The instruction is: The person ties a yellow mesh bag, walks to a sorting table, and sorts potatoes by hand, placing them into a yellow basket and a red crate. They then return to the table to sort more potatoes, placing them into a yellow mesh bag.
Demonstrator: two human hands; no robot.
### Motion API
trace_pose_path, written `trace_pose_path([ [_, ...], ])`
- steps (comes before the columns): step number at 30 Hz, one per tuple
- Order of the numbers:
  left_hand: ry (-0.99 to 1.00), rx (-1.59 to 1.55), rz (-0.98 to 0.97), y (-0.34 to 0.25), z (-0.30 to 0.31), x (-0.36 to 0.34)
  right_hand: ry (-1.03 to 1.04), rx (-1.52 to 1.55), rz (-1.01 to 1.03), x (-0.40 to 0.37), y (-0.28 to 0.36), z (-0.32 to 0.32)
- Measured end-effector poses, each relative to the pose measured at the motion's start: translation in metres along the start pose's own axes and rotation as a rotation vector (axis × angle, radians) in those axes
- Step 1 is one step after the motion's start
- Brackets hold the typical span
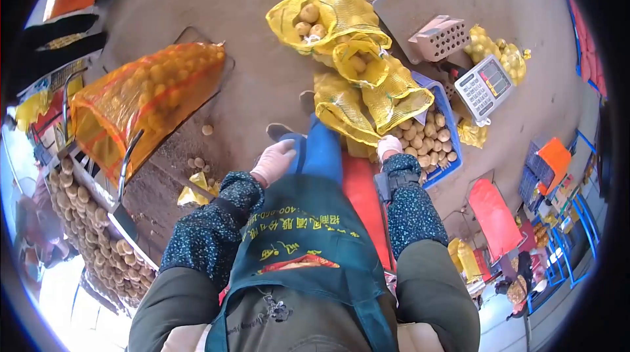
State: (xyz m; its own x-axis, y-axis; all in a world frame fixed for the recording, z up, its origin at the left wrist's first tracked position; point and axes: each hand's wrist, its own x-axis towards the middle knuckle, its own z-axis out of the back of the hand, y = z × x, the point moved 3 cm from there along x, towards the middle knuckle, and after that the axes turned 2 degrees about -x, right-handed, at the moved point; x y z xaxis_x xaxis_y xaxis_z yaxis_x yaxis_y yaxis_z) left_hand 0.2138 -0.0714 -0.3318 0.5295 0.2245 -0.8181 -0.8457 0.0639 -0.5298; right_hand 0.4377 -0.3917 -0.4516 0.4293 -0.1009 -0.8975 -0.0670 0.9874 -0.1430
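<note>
My right hand [390, 146], in a pale glove, is closed at the near edge of a yellow mesh bag [342, 110], beside the crate. My left hand [274, 160], also gloved, is next to my left knee with its fingers stretched out and nothing in them. A second yellow mesh bag [398, 92] leans against the first. Farther away lie more yellow mesh bags [354, 14], one with its mouth open on several potatoes [308, 16]. To the right of my right hand, a blue crate [451, 169] holds many loose potatoes [426, 138].
A digital scale display [484, 89] stands right of the crate, near a perforated brick [441, 38]. On the left, a large orange mesh sack [147, 92] of potatoes lies on a metal-framed cart. Loose potatoes [98, 227] fill the lower left. A red stool [497, 220] stands at right.
</note>
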Motion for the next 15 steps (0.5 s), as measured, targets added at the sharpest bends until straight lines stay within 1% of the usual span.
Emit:
trace_pose_path([
  [1, 0.002, -0.075, 0.039, 0.012, 0.007, -0.011, 0.035, -0.317, 0.124, 0.000, 0.010, 0.002],
  [2, 0.001, -0.151, 0.073, 0.021, 0.011, -0.019, 0.032, -0.328, 0.136, -0.007, 0.015, -0.001],
  [3, -0.037, -0.145, 0.133, 0.024, 0.016, -0.028, 0.003, -0.368, 0.151, -0.009, 0.023, -0.006],
  [4, -0.053, -0.152, 0.130, 0.025, 0.021, -0.033, -0.024, -0.407, 0.166, -0.011, 0.029, -0.010],
  [5, -0.048, -0.182, 0.164, 0.030, 0.024, -0.039, -0.030, -0.355, 0.118, -0.011, 0.032, -0.015],
  [7, -0.039, -0.226, 0.216, 0.033, 0.023, -0.054, -0.063, -0.361, 0.136, -0.026, 0.040, -0.019],
  [9, -0.088, -0.097, 0.028, 0.023, 0.030, -0.036, -0.086, -0.377, 0.135, -0.024, 0.052, -0.014],
  [10, -0.082, -0.108, 0.025, 0.036, 0.025, -0.016, -0.037, -0.326, 0.063, -0.022, 0.054, -0.012],
  [11, -0.146, -0.034, -0.045, 0.049, 0.019, 0.008, 0.014, -0.278, -0.012, -0.020, 0.052, -0.011],
  [12, -0.212, 0.036, -0.111, 0.058, 0.012, 0.030, 0.013, -0.295, -0.021, -0.024, 0.052, -0.011],
  [13, -0.210, 0.016, -0.104, 0.047, 0.015, 0.046, 0.012, 0.304, -0.203, -0.033, 0.049, -0.013],
  [14, -0.159, -0.076, 0.052, 0.025, 0.025, 0.058, 0.004, 0.905, -0.373, -0.042, 0.048, -0.016],
  [15, -0.106, -0.166, 0.204, 0.013, 0.027, 0.072, 0.106, 0.910, -0.407, -0.057, 0.062, -0.007],
])
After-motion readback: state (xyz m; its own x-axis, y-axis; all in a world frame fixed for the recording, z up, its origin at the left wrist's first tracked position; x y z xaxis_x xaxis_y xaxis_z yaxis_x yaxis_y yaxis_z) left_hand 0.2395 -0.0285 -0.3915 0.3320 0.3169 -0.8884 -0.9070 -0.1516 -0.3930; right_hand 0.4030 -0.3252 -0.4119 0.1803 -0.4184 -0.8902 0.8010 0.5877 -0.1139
